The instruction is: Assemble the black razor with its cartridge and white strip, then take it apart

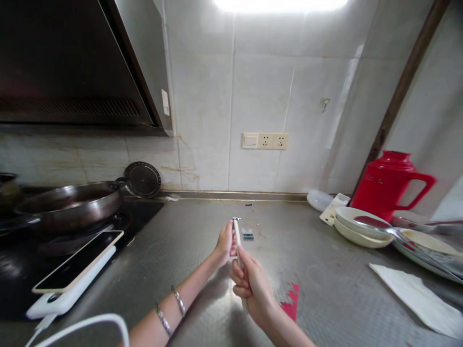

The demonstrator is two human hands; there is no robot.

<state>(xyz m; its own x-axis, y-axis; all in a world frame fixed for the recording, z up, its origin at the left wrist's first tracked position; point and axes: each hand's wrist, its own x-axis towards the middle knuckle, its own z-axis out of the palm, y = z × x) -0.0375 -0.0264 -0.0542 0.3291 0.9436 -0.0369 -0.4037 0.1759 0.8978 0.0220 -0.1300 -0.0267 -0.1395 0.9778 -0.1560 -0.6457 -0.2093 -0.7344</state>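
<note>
My right hand (249,282) is wrapped round a slim white-handled tool (237,233), which points away from me over the steel counter. The tool ends in a narrow T-shaped metal head, too small to name the kind. With bent fingers, my left hand (224,242) pinches near that head, its thumb against it. Part of the left fingers is hidden behind the handle. Just right of the tool lies a small clear packet with dark teal strips (248,236). Farther back, a small dark strip (248,205) lies alone.
On the left, a phone (81,260) rests on a white power bank with a cable, beside a pan (72,202) on the stove. A torn red piece (292,303) lies near my right wrist. To the right are bowls (356,236), a red thermos jug (387,185) and a napkin (415,296).
</note>
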